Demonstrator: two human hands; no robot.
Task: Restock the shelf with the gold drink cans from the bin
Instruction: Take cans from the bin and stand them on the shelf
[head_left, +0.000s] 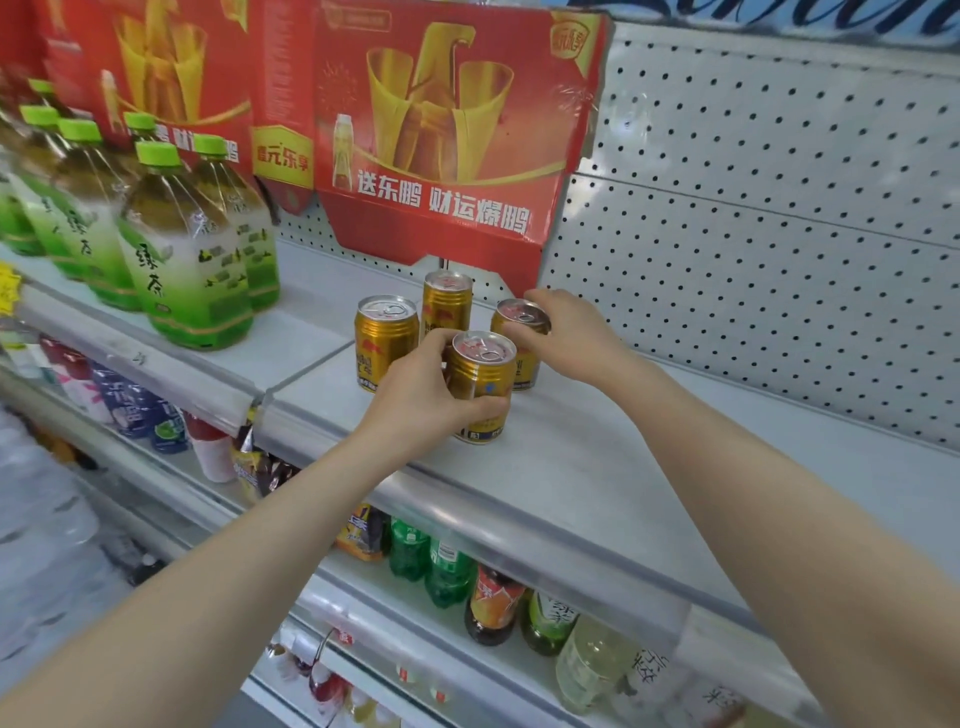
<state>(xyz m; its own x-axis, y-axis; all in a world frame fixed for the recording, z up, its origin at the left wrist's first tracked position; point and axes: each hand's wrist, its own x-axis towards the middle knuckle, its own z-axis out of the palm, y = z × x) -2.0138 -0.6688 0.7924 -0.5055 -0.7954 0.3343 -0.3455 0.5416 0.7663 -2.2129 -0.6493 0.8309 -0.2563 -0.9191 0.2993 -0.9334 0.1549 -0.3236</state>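
Observation:
Several gold drink cans stand in a cluster on the white shelf (597, 467). My left hand (421, 400) grips the front gold can (483, 379), which stands upright near the shelf's front edge. Further back and to the right, my right hand (566, 332) holds the right gold can (519, 322), which leans a little to the left. Two more gold cans stand free: one at the left (385, 338) and one at the back (447, 301). The bin is not in view.
Big green tea bottles (187, 249) fill the shelf's left part. A red cardboard display (447, 130) leans on the pegboard back wall (779, 208) behind the cans. Bare shelf stretches to the right. Lower shelves hold assorted bottles (447, 566).

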